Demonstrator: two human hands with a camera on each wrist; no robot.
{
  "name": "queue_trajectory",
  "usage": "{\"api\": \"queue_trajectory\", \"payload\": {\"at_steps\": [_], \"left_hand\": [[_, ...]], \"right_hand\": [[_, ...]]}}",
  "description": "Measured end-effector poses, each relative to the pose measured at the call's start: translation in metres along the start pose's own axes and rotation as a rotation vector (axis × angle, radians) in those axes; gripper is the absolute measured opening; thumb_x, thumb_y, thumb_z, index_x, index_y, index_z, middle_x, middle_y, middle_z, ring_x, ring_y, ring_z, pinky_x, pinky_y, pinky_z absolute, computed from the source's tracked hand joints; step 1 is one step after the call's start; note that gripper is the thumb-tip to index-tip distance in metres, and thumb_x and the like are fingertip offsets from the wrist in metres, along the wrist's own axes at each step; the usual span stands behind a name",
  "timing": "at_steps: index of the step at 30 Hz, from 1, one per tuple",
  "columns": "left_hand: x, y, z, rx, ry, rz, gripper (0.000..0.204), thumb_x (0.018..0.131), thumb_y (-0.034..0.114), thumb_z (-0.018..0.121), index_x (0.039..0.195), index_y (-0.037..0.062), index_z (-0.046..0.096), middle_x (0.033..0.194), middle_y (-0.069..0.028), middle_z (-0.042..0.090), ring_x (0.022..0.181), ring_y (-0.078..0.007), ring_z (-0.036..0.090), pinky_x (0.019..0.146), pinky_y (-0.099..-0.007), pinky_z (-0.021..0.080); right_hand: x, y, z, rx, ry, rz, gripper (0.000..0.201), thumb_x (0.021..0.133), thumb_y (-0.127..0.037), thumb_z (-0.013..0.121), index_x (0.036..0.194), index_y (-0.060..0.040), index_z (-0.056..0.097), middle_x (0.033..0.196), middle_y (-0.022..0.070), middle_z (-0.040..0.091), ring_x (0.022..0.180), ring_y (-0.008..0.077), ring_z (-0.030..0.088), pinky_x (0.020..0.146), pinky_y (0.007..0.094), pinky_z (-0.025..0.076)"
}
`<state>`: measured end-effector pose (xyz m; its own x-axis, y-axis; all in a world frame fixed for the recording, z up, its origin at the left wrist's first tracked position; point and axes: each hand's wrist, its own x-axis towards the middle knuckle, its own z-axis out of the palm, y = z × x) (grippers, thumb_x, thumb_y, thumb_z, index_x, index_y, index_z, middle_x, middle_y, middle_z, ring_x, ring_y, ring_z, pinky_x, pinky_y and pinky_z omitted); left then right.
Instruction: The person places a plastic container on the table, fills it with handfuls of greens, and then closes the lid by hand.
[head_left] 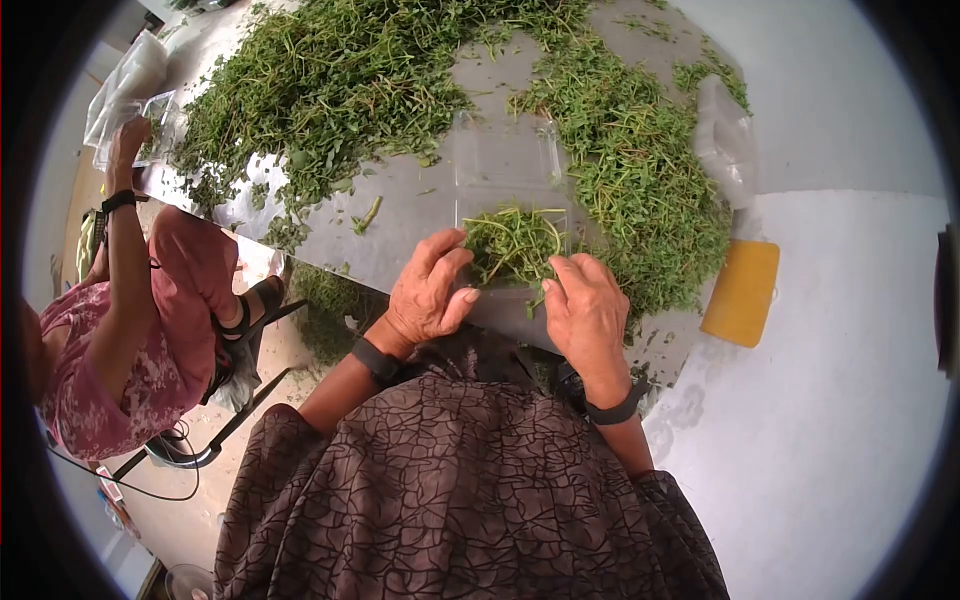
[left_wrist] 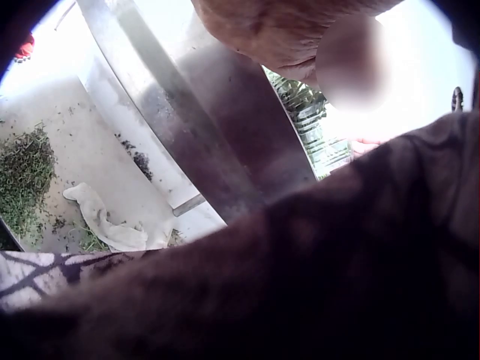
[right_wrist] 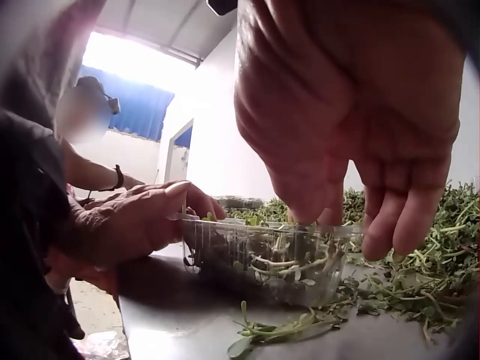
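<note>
A clear plastic box (right_wrist: 262,262) packed with leafy green sprigs (head_left: 510,245) sits at the table's near edge, its clear lid (head_left: 505,150) folded back behind it. My left hand (head_left: 430,285) is at the box's left side, fingers bent with tips at the rim and thumb apart. My right hand (head_left: 588,310) is at the right side, thumb and index pinching sprigs at the box's edge. In the right wrist view, some right fingers reach down into the box and others hang outside its wall. The left wrist view shows only part of the left palm (left_wrist: 262,34).
Large heaps of cut greens (head_left: 330,90) cover the back of the metal table (head_left: 370,205), with another heap (head_left: 650,180) on the right. Stacked clear plastic (head_left: 725,140) and a yellow board (head_left: 742,293) lie at the right. Another person (head_left: 120,330) sits at the left.
</note>
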<state>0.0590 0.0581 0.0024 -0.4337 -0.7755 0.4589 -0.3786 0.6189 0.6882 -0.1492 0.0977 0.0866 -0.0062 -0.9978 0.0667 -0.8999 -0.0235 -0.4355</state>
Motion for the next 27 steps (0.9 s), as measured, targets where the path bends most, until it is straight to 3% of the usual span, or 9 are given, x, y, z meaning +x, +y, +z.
{"api": "queue_trajectory", "payload": {"at_steps": [2, 5, 9, 17, 27], "left_hand": [[0.001, 0.003, -0.002, 0.002, 0.003, -0.002, 0.041, 0.077, 0.022, 0.06, 0.111, -0.0008, 0.051, 0.12, -0.0212, 0.048, 0.102, -0.0374, 0.052, 0.088, -0.0404, 0.047], [0.001, 0.002, -0.001, -0.002, 0.005, -0.007, 0.041, 0.078, 0.023, 0.06, 0.111, -0.0005, 0.051, 0.12, -0.021, 0.048, 0.102, -0.0374, 0.052, 0.088, -0.0404, 0.047], [0.0, 0.001, 0.0, -0.017, 0.005, -0.013, 0.042, 0.079, 0.024, 0.06, 0.111, -0.0001, 0.05, 0.121, -0.0206, 0.047, 0.103, -0.0373, 0.052, 0.088, -0.0402, 0.047], [0.002, 0.002, -0.001, -0.011, 0.005, -0.002, 0.042, 0.078, 0.024, 0.061, 0.111, -0.0001, 0.051, 0.121, -0.0208, 0.047, 0.103, -0.0373, 0.052, 0.088, -0.0403, 0.047], [0.001, 0.001, -0.001, -0.001, -0.008, 0.007, 0.043, 0.077, 0.023, 0.061, 0.111, -0.0008, 0.051, 0.12, -0.0214, 0.047, 0.104, -0.0375, 0.053, 0.087, -0.0402, 0.047]], "right_hand": [[-0.002, 0.005, -0.002, 0.015, 0.058, -0.089, 0.031, 0.073, -0.006, 0.068, 0.103, 0.0, 0.063, 0.107, 0.0186, 0.06, 0.092, 0.0336, 0.059, 0.077, 0.0409, 0.049], [-0.006, 0.01, -0.008, 0.082, 0.066, -0.044, 0.03, 0.072, -0.003, 0.067, 0.101, 0.0007, 0.064, 0.115, 0.0204, 0.057, 0.094, 0.0341, 0.058, 0.082, 0.0401, 0.048], [-0.014, 0.014, -0.012, 0.124, 0.043, -0.034, 0.027, 0.071, -0.001, 0.067, 0.098, 0.0012, 0.065, 0.115, 0.0205, 0.057, 0.096, 0.0337, 0.057, 0.084, 0.0406, 0.047], [-0.011, 0.007, 0.002, 0.003, 0.002, -0.125, 0.024, 0.076, -0.01, 0.067, 0.097, 0.001, 0.066, 0.127, 0.0242, 0.049, 0.115, 0.0378, 0.046, 0.097, 0.0439, 0.037], [-0.006, 0.013, -0.005, 0.07, 0.028, -0.114, 0.024, 0.077, -0.009, 0.066, 0.098, 0.0007, 0.066, 0.132, 0.0251, 0.046, 0.121, 0.0377, 0.043, 0.1, 0.0447, 0.036]]}}
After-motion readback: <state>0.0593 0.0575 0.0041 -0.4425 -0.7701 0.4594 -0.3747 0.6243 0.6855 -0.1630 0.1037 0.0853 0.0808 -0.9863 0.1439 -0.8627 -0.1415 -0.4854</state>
